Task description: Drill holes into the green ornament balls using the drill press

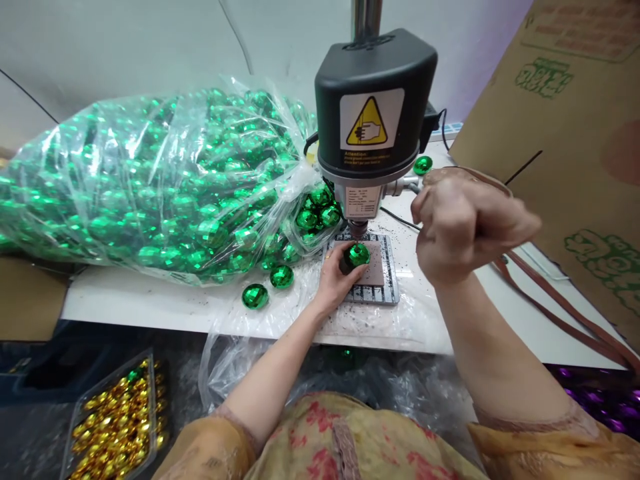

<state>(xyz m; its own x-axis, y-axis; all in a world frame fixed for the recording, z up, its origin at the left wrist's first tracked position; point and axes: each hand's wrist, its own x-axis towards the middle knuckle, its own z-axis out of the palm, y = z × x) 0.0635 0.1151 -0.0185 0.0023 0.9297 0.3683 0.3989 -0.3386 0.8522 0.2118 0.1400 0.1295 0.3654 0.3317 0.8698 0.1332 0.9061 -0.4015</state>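
Left grip (334, 280) around green bauble (359, 254) under drill (375, 160), forearm (280, 363) crossing table edge (150, 319).

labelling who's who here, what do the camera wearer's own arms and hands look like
Neither the left hand nor the right hand wears a glove. The left sleeve and right sleeve are mustard-tan and stop short of the wrists, with pinkish-brown trim at the edge. A small yellowish glint on the left hand may be a ring; it is too small to tell.
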